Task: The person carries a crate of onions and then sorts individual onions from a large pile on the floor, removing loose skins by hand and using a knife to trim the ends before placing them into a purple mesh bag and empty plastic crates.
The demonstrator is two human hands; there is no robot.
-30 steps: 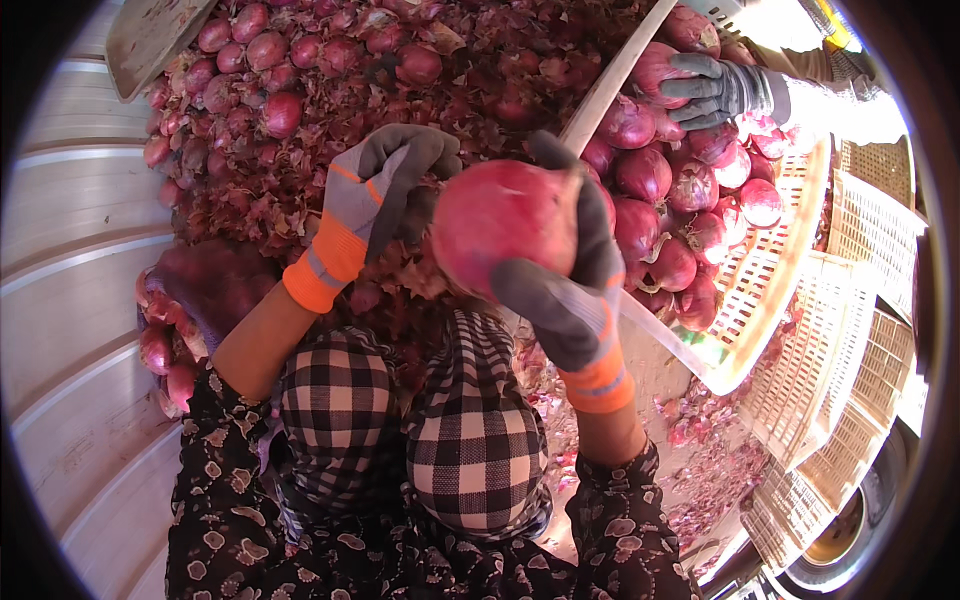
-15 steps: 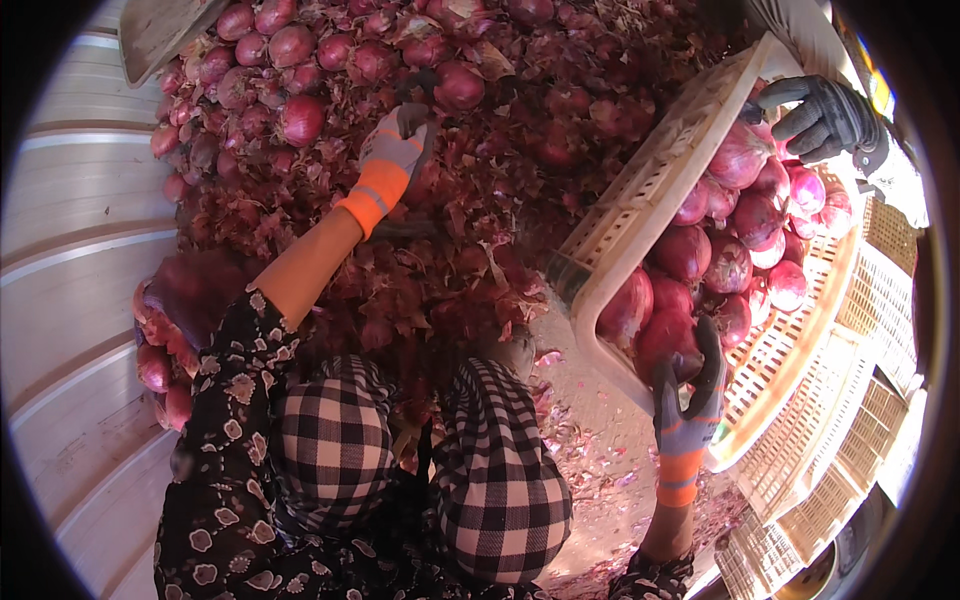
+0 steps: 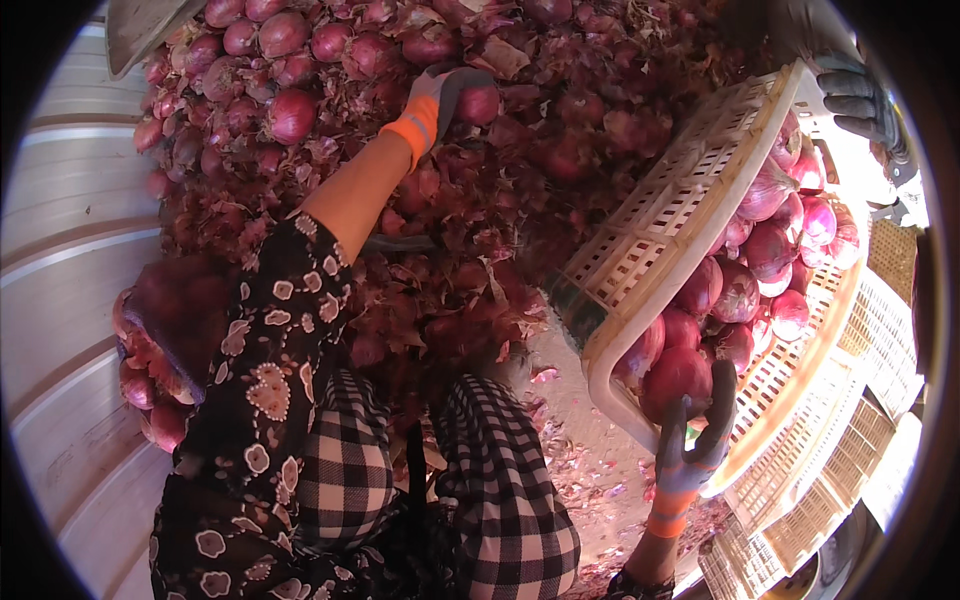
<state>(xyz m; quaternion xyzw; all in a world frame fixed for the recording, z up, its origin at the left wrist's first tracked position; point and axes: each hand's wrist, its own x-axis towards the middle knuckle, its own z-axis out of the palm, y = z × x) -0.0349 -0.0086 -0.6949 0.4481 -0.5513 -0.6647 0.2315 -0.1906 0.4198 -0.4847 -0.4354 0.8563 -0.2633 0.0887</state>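
Observation:
My left hand (image 3: 448, 92), in a grey and orange glove, reaches to the far side of the onion heap. Its fingers curl over a red onion (image 3: 479, 105). At the near corner of a tilted cream plastic crate (image 3: 640, 240), my right hand (image 3: 694, 432) wears a matching glove. Its thumb and fingers are spread apart, with the fingertips next to a large red onion (image 3: 678, 384) inside the crate. Several more red onions (image 3: 738, 292) fill the crate. Whether the right palm touches the crate's rim is hidden.
Loose onions (image 3: 292, 116) and dry skins spread across the heap. A mesh bag of onions (image 3: 165, 400) leans at the left by a ribbed metal wall (image 3: 70, 300). Another person's gloved hand (image 3: 858, 100) is beyond the crate. More crates (image 3: 800, 440) stand at the right.
My left hand has moved farther right, onto the onion. My right hand has drawn back slightly from the onion in the crate. The other person's hand has shifted right, away from the crate's onions.

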